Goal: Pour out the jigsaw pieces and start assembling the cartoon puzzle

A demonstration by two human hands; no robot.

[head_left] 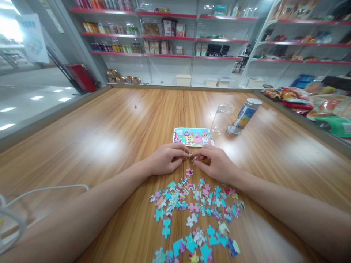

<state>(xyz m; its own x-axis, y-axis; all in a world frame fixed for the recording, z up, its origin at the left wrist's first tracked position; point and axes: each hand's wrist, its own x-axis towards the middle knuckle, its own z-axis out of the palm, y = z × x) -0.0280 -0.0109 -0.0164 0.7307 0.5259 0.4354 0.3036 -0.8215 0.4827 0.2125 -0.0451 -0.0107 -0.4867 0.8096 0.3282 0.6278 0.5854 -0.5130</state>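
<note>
Puzzle pieces (192, 158) are pinched in the left hand (166, 158) and right hand (217, 162), both nearly closed around them.

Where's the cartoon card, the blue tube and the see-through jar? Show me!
Cartoon card (194, 137): head view, middle of its printed face.
Blue tube (244, 116): head view, middle of its side.
See-through jar (222, 119): head view, its clear side wall.

No word, brand or number can be read. Marks on the tube (245, 116) beyond the right hand (215, 162) are too small; those on the white sign (33, 38), far beyond and left of the left hand (167, 159), are blurred, as is print on the bags (330, 106) well to the right hand's right.
</note>
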